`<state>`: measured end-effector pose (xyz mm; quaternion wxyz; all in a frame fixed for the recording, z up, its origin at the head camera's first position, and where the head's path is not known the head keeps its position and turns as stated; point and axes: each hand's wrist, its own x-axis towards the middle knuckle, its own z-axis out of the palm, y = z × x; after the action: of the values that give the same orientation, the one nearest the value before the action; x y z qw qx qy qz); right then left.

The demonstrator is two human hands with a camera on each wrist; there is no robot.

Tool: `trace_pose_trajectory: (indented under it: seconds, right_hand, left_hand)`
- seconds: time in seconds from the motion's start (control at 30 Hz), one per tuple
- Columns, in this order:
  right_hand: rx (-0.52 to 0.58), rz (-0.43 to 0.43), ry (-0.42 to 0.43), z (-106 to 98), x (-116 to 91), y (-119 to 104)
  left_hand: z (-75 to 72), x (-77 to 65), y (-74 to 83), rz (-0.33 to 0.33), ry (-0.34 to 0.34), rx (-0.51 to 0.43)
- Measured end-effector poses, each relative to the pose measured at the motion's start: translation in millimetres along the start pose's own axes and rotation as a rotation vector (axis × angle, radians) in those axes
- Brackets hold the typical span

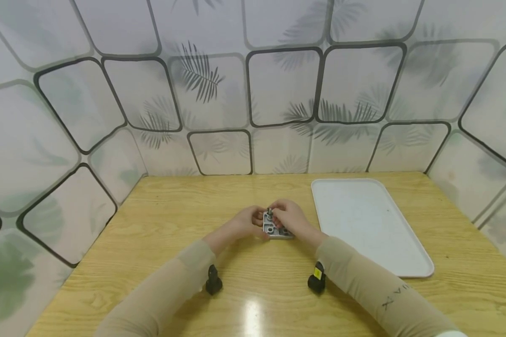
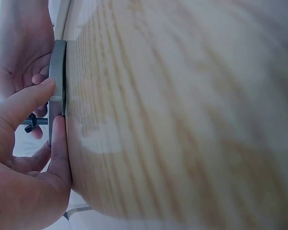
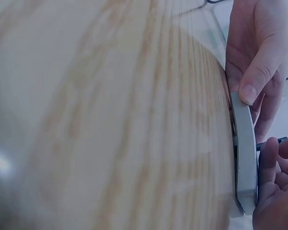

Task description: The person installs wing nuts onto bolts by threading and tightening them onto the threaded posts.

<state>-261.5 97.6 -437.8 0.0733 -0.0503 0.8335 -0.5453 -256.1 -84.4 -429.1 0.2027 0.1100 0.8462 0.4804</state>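
Observation:
A grey metal plate (image 1: 281, 236) with recessed pockets and round holes lies on the table between the two hands. My left hand (image 1: 242, 223) grips its left edge; in the left wrist view the thumb (image 2: 36, 96) lies on top and a finger is at the plate's side. From the plate stands a dark threaded bolt (image 2: 41, 121) with a small black nut (image 2: 31, 123) on it. My right hand (image 1: 293, 217) reaches over the plate, its thumb and fingers (image 3: 268, 160) pinching at the nut on the bolt. These fingertips partly hide the nut.
A white tray (image 1: 362, 220) lies on the wooden table (image 1: 173, 210) to the right of the hands. A patterned wall covering (image 1: 219, 150) encloses the back and sides. Black wrist cameras (image 1: 213, 281) sit below both wrists.

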Motion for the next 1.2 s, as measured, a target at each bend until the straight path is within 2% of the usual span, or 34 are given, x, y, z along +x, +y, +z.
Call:
trace_pose_trajectory:
  seconds: [0.23,0.73,1.2]
  right_hand:
    - [-0.032,0.022,0.001,0.0,-0.4,-1.6]
    - [-0.150,0.007,0.017,2.0,1.6,-0.9]
    - [-0.128,-0.017,-0.022,-4.0,2.9,0.2]
  left_hand:
    - [-0.5,0.4,0.0,-0.003,0.004,-0.021]
    - [-0.3,0.7,-0.6,-0.004,0.004,0.010]
    - [0.1,-1.2,1.3,-0.004,-0.008,-0.010]
